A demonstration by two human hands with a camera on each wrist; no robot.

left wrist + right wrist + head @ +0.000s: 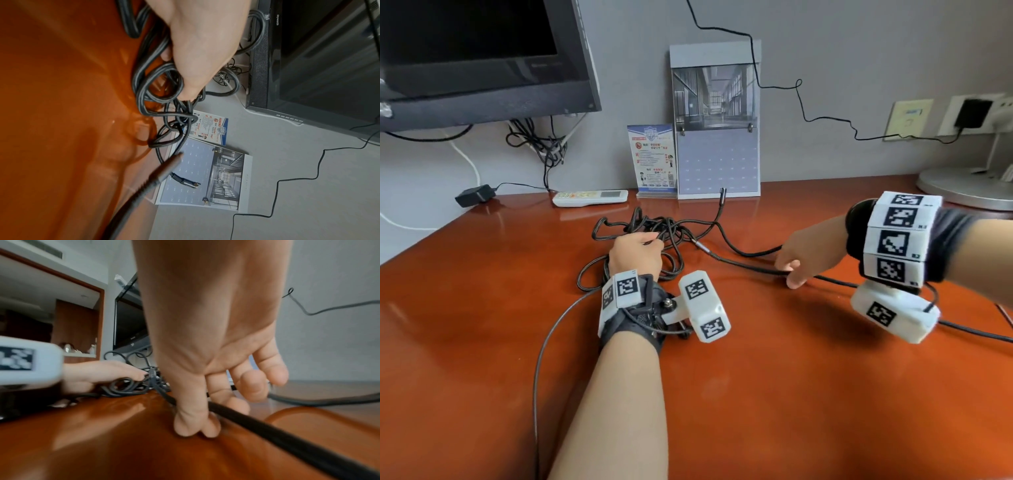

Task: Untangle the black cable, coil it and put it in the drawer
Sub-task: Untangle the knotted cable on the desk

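Note:
The black cable (671, 236) lies in a tangled heap on the orange-brown desk (756, 394), back centre. One plug end (723, 192) sticks up by the calendar; a connector (703, 246) lies right of the heap. My left hand (637, 253) sits on the heap, its fingers curled round a few strands, and loops (160, 91) wrap below my left hand (205, 48) in the left wrist view. My right hand (798, 260) pinches a straight run of the cable (267, 426) between thumb and forefinger (195, 423), low over the desk. No drawer is in view.
Along the wall stand a monitor (482, 58), a white remote (590, 198), a leaflet stand (652, 161) and a calendar (717, 137). A lamp base (969, 188) sits far right under a wall socket (972, 114). A thin grey lead (541, 359) runs from my left wrist.

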